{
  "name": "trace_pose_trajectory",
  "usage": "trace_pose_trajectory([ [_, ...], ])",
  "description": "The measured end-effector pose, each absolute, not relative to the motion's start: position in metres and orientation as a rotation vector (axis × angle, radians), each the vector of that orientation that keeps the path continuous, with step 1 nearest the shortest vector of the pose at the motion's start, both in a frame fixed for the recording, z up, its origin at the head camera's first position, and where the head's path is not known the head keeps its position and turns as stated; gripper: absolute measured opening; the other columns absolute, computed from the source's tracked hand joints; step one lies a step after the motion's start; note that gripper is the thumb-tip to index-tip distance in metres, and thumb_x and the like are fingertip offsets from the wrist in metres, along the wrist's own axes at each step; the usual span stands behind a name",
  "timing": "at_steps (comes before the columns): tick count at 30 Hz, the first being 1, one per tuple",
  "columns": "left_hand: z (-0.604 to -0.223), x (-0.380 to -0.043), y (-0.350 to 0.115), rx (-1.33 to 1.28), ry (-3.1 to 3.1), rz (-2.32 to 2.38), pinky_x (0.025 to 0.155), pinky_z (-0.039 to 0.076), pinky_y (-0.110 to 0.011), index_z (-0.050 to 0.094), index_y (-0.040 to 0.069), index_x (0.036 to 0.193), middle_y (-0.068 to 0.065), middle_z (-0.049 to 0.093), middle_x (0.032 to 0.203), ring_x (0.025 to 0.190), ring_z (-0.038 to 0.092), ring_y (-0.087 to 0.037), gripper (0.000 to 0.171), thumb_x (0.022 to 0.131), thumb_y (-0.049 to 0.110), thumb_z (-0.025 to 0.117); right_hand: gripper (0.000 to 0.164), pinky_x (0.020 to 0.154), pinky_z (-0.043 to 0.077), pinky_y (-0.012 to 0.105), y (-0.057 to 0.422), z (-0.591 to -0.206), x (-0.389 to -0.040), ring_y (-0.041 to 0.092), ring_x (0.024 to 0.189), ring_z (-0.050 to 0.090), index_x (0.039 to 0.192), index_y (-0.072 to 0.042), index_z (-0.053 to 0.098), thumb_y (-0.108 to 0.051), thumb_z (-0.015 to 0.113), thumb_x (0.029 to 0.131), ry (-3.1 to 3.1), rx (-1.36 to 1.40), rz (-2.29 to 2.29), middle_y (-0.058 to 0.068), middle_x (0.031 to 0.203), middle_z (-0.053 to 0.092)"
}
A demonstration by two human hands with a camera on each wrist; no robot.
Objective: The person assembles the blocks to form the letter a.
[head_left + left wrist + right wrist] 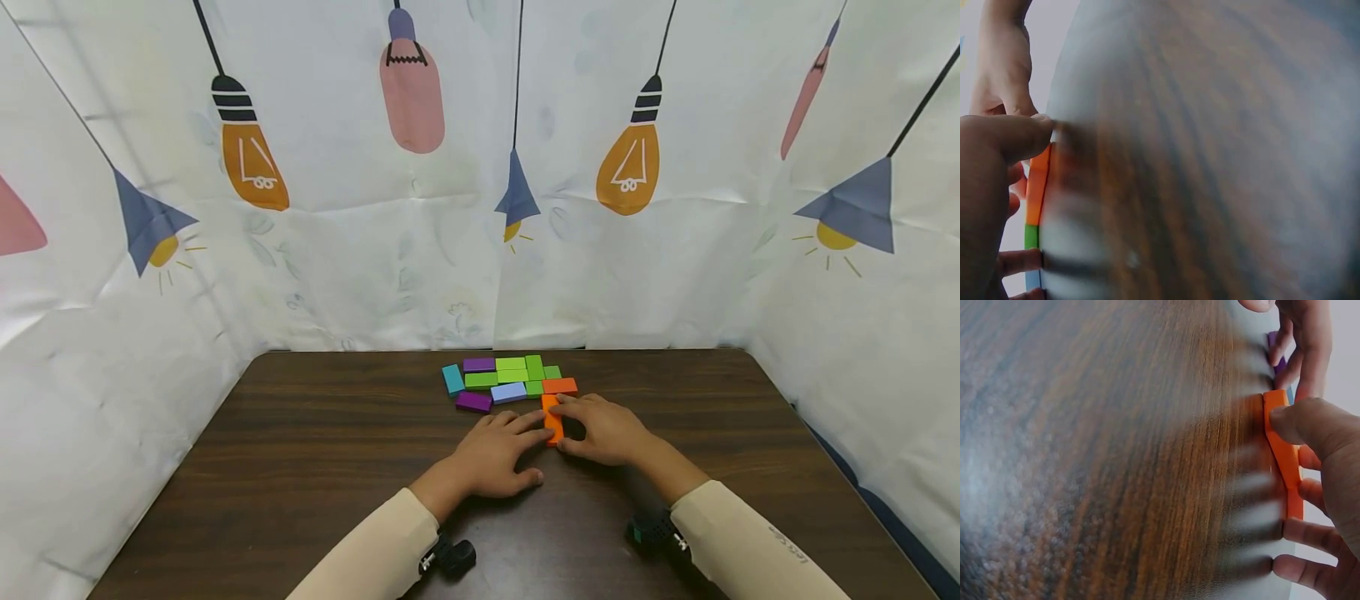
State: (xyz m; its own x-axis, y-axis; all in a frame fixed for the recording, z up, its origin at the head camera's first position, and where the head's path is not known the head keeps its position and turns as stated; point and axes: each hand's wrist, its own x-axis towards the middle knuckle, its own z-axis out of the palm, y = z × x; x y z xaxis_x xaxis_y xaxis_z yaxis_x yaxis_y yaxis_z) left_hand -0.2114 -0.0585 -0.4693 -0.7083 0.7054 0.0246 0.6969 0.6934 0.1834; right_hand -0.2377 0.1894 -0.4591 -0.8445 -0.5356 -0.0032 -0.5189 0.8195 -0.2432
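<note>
An orange block (553, 422) lies flat on the table with its far end against a red-orange block (559, 386). My right hand (609, 430) holds the orange block from the right, thumb by its near end and index finger by its far end. From the left, outstretched fingertips of my left hand (497, 454) touch the same block. The left thumb stands apart from it. In the right wrist view, the right thumb rests against the side of the orange block (1284, 450). The left wrist view shows the block (1037, 187) partly behind the left hand.
Flat blocks lie in a close cluster beyond the hands: a purple block (474, 402), a light blue block (508, 392), a teal block (453, 380) and several green ones. The dark wooden table (330, 450) reaches a printed cloth (337, 275) at the back.
</note>
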Motion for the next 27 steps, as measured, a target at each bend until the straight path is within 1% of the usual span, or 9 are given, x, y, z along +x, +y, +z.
trace_pose_trajectory([
  [5, -0.468, -0.212, -0.058, 1.227, 2.85, 0.196, 0.107, 0.038, -0.049, 0.038, 0.036, 0.159, 0.009, 0.03, 0.165, 0.136, 0.042, -0.023, 0.067, 0.099, 0.061, 0.053, 0.06, 0.097, 0.05, 0.057, 0.188, -0.458, -0.237, 0.03, 0.133, 0.052, 0.146, -0.023, 0.06, -0.048, 0.072, 0.093, 2.925, -0.846, -0.356, 0.004, 0.154, 0.05],
  [11, -0.469, -0.211, -0.059, 1.221, 2.839, 0.177, 0.109, 0.036, -0.051, 0.038, 0.037, 0.159, 0.01, 0.03, 0.165, 0.138, 0.04, -0.024, 0.068, 0.098, 0.062, 0.054, 0.062, 0.099, 0.048, 0.059, 0.188, -0.457, -0.239, 0.032, 0.134, 0.051, 0.148, -0.023, 0.058, -0.05, 0.07, 0.094, 2.898, -0.86, -0.34, 0.005, 0.154, 0.049],
  [15, -0.469, -0.212, -0.058, 1.196, 2.83, 0.179, 0.111, 0.034, -0.052, 0.037, 0.037, 0.159, 0.012, 0.027, 0.166, 0.141, 0.037, -0.023, 0.069, 0.098, 0.061, 0.056, 0.061, 0.095, 0.051, 0.057, 0.194, -0.453, -0.244, 0.03, 0.127, 0.057, 0.147, -0.02, 0.058, -0.049, 0.07, 0.094, 2.892, -0.871, -0.352, 0.006, 0.145, 0.057],
  [18, -0.468, -0.213, -0.056, 1.173, 2.818, 0.17, 0.112, 0.033, -0.053, 0.036, 0.036, 0.16, 0.013, 0.025, 0.167, 0.143, 0.035, -0.023, 0.07, 0.097, 0.061, 0.057, 0.056, 0.093, 0.053, 0.054, 0.2, -0.448, -0.252, 0.029, 0.121, 0.06, 0.144, -0.017, 0.06, -0.044, 0.069, 0.096, 2.926, -0.878, -0.372, 0.006, 0.137, 0.063],
  [20, -0.467, -0.212, -0.055, 1.162, 2.812, 0.165, 0.112, 0.032, -0.054, 0.037, 0.036, 0.16, 0.013, 0.025, 0.167, 0.144, 0.034, -0.024, 0.071, 0.097, 0.061, 0.057, 0.053, 0.094, 0.052, 0.054, 0.203, -0.443, -0.258, 0.03, 0.121, 0.06, 0.143, -0.014, 0.061, -0.041, 0.068, 0.098, 2.957, -0.885, -0.381, 0.008, 0.134, 0.064],
  [25, -0.465, -0.212, -0.055, 1.148, 2.808, 0.156, 0.114, 0.031, -0.054, 0.038, 0.036, 0.159, 0.013, 0.024, 0.167, 0.145, 0.033, -0.025, 0.071, 0.096, 0.062, 0.058, 0.045, 0.096, 0.051, 0.056, 0.204, -0.438, -0.275, 0.034, 0.126, 0.055, 0.14, -0.01, 0.063, -0.033, 0.066, 0.101, 3.025, -0.916, -0.385, 0.012, 0.135, 0.061],
  [27, -0.465, -0.212, -0.055, 1.147, 2.812, 0.153, 0.114, 0.031, -0.054, 0.039, 0.036, 0.159, 0.013, 0.025, 0.167, 0.145, 0.033, -0.025, 0.071, 0.096, 0.062, 0.059, 0.043, 0.099, 0.049, 0.056, 0.202, -0.439, -0.282, 0.036, 0.128, 0.053, 0.139, -0.009, 0.064, -0.031, 0.064, 0.102, 3.037, -0.921, -0.395, 0.014, 0.137, 0.059],
])
